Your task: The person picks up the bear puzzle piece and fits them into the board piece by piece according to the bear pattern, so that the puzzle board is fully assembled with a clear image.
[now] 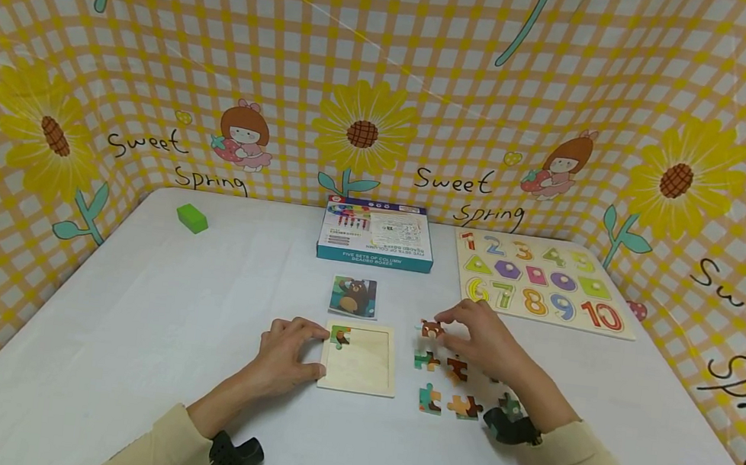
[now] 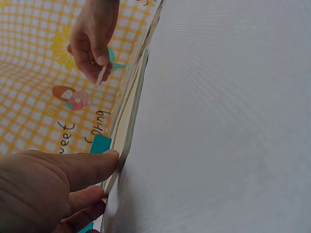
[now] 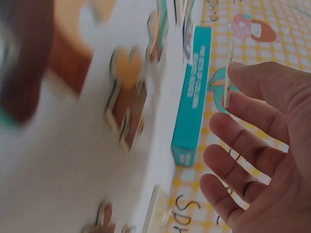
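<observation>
My right hand (image 1: 481,341) pinches a brown bear-face puzzle piece (image 1: 432,330) between thumb and forefinger. In the right wrist view that piece (image 3: 228,80) appears edge-on, raised off the table, with the other fingers loosely bent. My left hand (image 1: 286,357) holds the left edge of a square wooden puzzle tray (image 1: 360,369), thumb low and forefinger higher up. One green and brown piece (image 1: 340,336) lies in the tray's upper left corner. Loose pieces, among them a brown one (image 1: 457,369) and an orange one (image 1: 465,406), lie below the right hand; its forearm partly covers some.
A bear picture card (image 1: 353,296) lies behind the tray. Farther back stands a flat teal and white box (image 1: 376,237). A wooden number board (image 1: 540,282) lies at the back right, a green block (image 1: 192,218) at the back left. Patterned cloth (image 1: 372,56) walls surround the table.
</observation>
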The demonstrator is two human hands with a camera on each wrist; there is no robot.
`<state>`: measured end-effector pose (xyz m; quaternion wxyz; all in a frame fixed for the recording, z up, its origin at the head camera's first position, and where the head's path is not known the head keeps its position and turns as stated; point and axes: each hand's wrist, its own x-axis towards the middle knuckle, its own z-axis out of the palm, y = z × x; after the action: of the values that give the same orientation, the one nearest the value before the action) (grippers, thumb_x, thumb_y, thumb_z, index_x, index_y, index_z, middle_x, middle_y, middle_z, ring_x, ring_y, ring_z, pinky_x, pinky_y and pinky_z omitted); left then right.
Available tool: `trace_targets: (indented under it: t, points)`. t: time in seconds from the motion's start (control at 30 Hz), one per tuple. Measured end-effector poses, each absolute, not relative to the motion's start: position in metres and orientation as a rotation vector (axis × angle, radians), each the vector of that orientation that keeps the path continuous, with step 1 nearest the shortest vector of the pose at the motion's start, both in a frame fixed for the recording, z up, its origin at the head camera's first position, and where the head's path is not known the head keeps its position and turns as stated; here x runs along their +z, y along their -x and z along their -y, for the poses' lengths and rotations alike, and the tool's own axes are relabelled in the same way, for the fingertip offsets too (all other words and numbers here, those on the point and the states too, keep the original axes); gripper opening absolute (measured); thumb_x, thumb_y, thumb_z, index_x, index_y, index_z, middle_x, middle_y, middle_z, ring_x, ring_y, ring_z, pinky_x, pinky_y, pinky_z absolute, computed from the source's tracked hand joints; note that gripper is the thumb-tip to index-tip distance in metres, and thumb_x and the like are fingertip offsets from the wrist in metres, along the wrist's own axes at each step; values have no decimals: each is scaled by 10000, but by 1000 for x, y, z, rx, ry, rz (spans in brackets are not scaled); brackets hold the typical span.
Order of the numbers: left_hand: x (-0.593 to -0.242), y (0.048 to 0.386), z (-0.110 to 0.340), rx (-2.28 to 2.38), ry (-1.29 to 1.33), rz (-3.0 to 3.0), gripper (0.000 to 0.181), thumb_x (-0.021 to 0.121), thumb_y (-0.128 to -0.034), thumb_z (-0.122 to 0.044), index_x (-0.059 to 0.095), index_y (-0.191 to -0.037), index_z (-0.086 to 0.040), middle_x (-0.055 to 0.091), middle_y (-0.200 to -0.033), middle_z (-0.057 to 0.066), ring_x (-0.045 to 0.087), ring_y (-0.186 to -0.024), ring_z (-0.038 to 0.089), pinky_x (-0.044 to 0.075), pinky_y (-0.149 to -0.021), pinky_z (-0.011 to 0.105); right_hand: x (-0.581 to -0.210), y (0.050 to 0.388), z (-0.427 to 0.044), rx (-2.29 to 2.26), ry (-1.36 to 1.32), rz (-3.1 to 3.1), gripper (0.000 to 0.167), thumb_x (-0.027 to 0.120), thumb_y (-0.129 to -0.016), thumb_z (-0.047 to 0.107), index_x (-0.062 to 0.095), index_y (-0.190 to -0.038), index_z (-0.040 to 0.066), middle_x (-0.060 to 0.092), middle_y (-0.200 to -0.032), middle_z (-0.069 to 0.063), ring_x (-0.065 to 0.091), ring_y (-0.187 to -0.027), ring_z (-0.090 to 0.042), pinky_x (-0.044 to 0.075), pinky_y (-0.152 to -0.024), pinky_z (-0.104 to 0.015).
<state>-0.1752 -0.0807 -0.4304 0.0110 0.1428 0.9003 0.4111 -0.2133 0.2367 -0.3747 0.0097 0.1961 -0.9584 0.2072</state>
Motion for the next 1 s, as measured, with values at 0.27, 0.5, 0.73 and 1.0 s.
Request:
trace_targets:
  t: [0.27,0.5,0.73,1.0]
  points:
    - [-431,175,81,1285,-453,-2807,425,754,-734,-116,632,-1140,-81,550,-1227,89,354,-1119,308,211,-929,538,-375,205,-217,630,-673,2984,283,694,-835,243,690,-1092,124,637,-1056,-34,468,-985,-199,421,-841,-389]
    - [-430,174,81,1296,-455,-2797,428,748,-739,-118,631,-1148,-78,548,-1231,96,352,-1120,315,206,-939,543,-377,200,-200,635,-715,2959,265,711,-821,239,698,-1067,140,637,-1040,-29,458,-960,-181,399,-817,-354]
    - [-431,175,81,1282,-465,-2805,424,748,-739,-116,630,-1145,-79,549,-1227,104,351,-1126,326,207,-938,549,-381,200,-184,583,-776,2932,242,718,-812,261,711,-1031,157,641,-1015,-12,462,-925,-160,392,-812,-356]
    - [-431,176,81,1279,-444,-2808,424,749,-738,-125,634,-1144,-92,552,-1231,89,353,-1135,314,206,-939,536,-383,202,-167,589,-756,2934,241,735,-794,270,719,-1001,147,647,-987,-27,459,-899,-165,386,-794,-343]
